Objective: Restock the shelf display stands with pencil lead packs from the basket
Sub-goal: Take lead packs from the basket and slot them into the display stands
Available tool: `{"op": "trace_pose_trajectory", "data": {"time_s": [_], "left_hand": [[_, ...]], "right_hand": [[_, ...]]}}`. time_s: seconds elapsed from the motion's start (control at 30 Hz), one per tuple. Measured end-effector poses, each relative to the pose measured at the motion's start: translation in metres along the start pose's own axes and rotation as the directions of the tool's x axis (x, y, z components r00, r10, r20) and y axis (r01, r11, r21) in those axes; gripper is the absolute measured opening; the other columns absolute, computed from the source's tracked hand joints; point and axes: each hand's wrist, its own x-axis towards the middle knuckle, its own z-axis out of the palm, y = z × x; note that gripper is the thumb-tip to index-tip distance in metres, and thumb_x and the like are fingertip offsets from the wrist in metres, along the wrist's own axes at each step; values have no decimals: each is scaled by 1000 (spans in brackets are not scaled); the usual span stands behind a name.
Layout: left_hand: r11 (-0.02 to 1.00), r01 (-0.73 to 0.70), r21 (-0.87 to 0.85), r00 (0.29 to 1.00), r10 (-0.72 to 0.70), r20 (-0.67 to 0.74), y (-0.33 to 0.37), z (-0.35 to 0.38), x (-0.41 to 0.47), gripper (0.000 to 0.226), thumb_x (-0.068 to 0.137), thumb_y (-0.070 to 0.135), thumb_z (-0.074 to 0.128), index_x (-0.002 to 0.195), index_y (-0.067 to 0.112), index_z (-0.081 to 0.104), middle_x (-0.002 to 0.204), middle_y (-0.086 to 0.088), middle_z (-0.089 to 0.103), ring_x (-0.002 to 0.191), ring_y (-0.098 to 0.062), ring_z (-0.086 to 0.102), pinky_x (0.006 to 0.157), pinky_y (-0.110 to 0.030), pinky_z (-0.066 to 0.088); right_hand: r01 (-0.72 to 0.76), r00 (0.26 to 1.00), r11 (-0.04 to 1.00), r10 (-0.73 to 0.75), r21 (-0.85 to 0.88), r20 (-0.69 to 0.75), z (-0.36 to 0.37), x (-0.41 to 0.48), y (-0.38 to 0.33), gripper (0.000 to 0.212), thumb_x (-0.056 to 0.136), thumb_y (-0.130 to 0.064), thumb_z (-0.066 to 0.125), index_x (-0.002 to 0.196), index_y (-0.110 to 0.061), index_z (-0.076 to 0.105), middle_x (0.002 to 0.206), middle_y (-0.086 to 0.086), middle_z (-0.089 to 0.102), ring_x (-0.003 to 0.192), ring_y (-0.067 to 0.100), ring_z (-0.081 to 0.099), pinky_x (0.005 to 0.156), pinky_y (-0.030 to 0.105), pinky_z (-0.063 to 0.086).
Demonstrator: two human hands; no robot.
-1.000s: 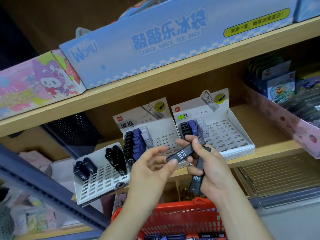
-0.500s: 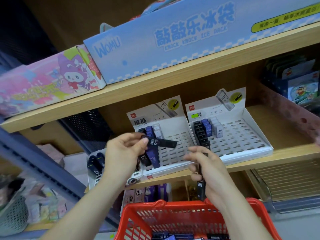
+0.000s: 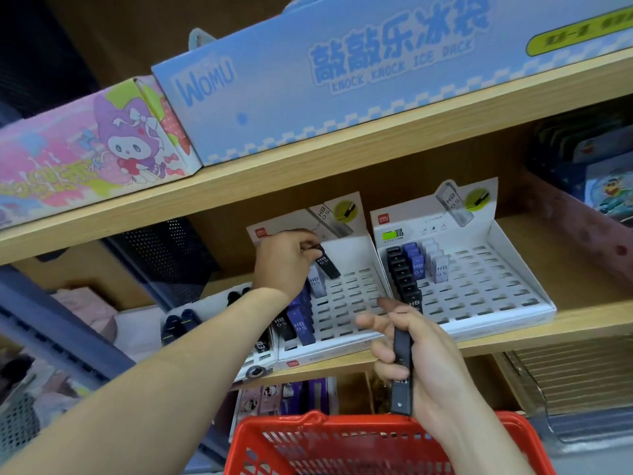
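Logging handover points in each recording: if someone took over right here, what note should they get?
Left hand pinches a black HB 0.5 pack, tilted over the back rows of the middle stand, not yet slotted.
Right hand grips at least one dark pack above the red basket.
Done: the middle stand and the right stand each hold a few columns of packs on their left side.
Left: seat this pack, place what the right hand holds, and fill the many open slots. The basket's contents are not visible.
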Motion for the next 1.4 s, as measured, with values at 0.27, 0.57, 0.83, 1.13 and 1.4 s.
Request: {"op": "trace_pose_trajectory", "data": {"time_s": [0.27,0.57,0.83,1.13,1.4], "left_hand": [[994,-87,61,994,83,69,-2,8,9,21,93,11,58,107,15,73,107,0,71,96,-9,60,83,-15,38],[911,-226,346,970,176,169,-10,21,23,33,89,-1,52,108,18,71,105,-2,70,92,-19,63,83,-30,51],[997,-16,80,980,0,197,23,-10,-20,26,95,15,53,111,28,69,110,11,68,102,-9,62,92,-22,47],[929,173,-328,937,-52,345,26,-52,-114,33,74,19,80,98,40,72,83,9,71,78,-5,67,76,-21,55],[709,371,-600,927,-252,277,27,-68,-115,28,81,-2,69,94,22,74,82,5,75,78,-8,71,65,-13,52]], "right_hand": [[-36,999,995,35,91,18,4,4,2,25,99,-10,42,114,1,59,81,18,67,54,15,48,44,22,36],[61,997,996,-63,-58,-38,2,5,1,29,101,-17,43,107,-5,69,75,8,59,63,14,48,62,28,35],[50,999,999,-50,8,-5,7,1,-4,23,102,-26,43,102,-15,63,78,8,61,67,14,53,58,29,37],[44,999,980,-48,194,14,22,-10,-1,13,98,-17,52,90,-8,59,86,16,69,77,22,65,56,26,55],[92,995,987,-87,-135,38,19,-14,3,19,78,-6,70,96,-1,73,85,12,65,65,17,62,63,25,56]]}}
